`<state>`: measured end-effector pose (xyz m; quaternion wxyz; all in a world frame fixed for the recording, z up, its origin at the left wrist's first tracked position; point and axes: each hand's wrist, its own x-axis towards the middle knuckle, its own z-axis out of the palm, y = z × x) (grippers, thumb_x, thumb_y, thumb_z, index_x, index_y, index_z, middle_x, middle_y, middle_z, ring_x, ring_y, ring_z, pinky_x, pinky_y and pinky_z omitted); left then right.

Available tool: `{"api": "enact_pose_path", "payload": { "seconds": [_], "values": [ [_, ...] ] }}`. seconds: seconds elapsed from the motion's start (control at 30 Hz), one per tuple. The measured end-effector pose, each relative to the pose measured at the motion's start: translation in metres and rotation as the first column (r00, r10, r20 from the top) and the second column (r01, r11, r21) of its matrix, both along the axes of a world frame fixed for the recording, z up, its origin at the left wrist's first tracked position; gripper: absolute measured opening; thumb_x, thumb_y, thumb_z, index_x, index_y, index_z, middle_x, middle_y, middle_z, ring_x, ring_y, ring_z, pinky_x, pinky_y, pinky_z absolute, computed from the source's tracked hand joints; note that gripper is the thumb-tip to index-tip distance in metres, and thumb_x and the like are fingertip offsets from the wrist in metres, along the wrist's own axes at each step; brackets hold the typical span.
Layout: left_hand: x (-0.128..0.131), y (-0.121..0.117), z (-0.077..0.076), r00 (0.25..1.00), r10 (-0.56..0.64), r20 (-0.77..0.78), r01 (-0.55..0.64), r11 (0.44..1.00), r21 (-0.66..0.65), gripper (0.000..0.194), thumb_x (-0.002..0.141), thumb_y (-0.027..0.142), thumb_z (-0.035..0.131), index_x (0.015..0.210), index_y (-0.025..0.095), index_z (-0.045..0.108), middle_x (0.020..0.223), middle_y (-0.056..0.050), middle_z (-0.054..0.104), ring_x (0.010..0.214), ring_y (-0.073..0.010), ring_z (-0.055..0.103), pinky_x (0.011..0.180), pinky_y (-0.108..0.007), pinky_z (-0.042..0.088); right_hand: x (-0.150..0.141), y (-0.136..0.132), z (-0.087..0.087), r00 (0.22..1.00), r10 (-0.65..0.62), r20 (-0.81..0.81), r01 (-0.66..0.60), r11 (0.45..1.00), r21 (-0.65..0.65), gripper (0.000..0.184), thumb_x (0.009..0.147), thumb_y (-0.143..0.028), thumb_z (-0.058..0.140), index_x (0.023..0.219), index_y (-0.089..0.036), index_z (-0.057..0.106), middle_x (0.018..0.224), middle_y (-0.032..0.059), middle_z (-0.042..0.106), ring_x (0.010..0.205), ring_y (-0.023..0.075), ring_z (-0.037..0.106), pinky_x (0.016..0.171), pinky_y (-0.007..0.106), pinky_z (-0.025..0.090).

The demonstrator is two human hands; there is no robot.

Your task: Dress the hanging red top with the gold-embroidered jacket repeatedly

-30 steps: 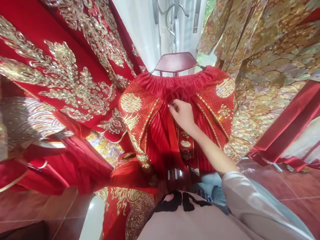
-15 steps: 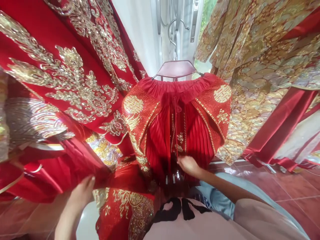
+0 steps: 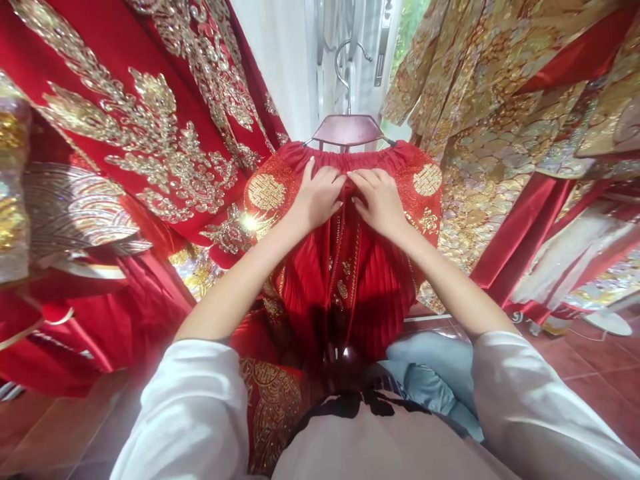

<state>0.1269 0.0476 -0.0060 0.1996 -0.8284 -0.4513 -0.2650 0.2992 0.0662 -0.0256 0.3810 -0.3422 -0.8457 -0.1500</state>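
A red pleated skirt (image 3: 310, 280) with gold embroidery hangs in front of me from a dark red hanger (image 3: 347, 129) with a metal hook. My left hand (image 3: 317, 197) and my right hand (image 3: 381, 200) rest side by side on the skirt just below its gathered waistband (image 3: 295, 155), fingertips meeting at the centre. Both hands have their fingers bent and pressed onto the cloth around the thin tie at the middle front. Whether they pinch the tie itself is hidden by the fingers.
A red robe (image 3: 140, 127) with heavy gold embroidery hangs close on the left. A gold brocade garment (image 3: 505, 120) with red trim hangs on the right. Behind the hanger are white curtains and a window grille (image 3: 345, 40). The floor (image 3: 590, 373) is red-brown tile.
Both hands have risen to the skirt's waistband. Half a second ago my right hand was low on the pleats and my left was down by the red cloth at lower left.
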Motion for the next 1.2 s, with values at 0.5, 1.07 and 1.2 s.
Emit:
{"api": "enact_pose_path", "payload": {
  "seconds": [0.5, 1.07, 1.2],
  "values": [
    [-0.024, -0.049, -0.009, 0.985, -0.168, 0.030, 0.170, 0.957, -0.236, 0.031, 0.093, 0.032, 0.038, 0.091, 0.020, 0.067, 0.093, -0.003, 0.065, 0.102, -0.0198, 0.053, 0.112, -0.054, 0.008, 0.032, -0.052, 0.000, 0.849, 0.507, 0.151, -0.446, 0.839, -0.312, 0.016, 0.075, -0.024, 0.052, 0.061, -0.017, 0.053, 0.078, 0.0005, 0.058, 0.085, 0.0161, 0.049, 0.092, 0.039, 0.026],
    [-0.003, -0.045, -0.021, 0.980, -0.025, -0.200, -0.049, 0.934, -0.354, 0.014, 0.081, 0.024, 0.053, 0.082, 0.017, 0.065, 0.078, -0.003, 0.059, 0.084, -0.0194, 0.053, 0.095, -0.045, 0.020, 0.016, -0.047, -0.051, 0.926, 0.336, -0.173, -0.269, 0.265, -0.926, 0.060, 0.068, -0.001, 0.050, 0.127, -0.009, 0.049, 0.133, 0.0177, 0.051, 0.103, 0.0197, 0.061, 0.075, 0.028, 0.054],
    [-0.009, -0.051, -0.019, 0.989, -0.082, -0.121, 0.030, 0.922, -0.386, 0.014, 0.082, 0.024, 0.052, 0.086, 0.017, 0.064, 0.077, -0.002, 0.058, 0.084, -0.0180, 0.051, 0.098, -0.045, 0.017, 0.008, -0.031, -0.059, 0.784, 0.105, -0.612, -0.605, -0.094, -0.791, 0.047, 0.067, -0.009, 0.057, 0.114, -0.013, 0.055, 0.133, 0.0136, 0.051, 0.100, 0.0193, 0.063, 0.057, 0.023, 0.057]
  ]
}}
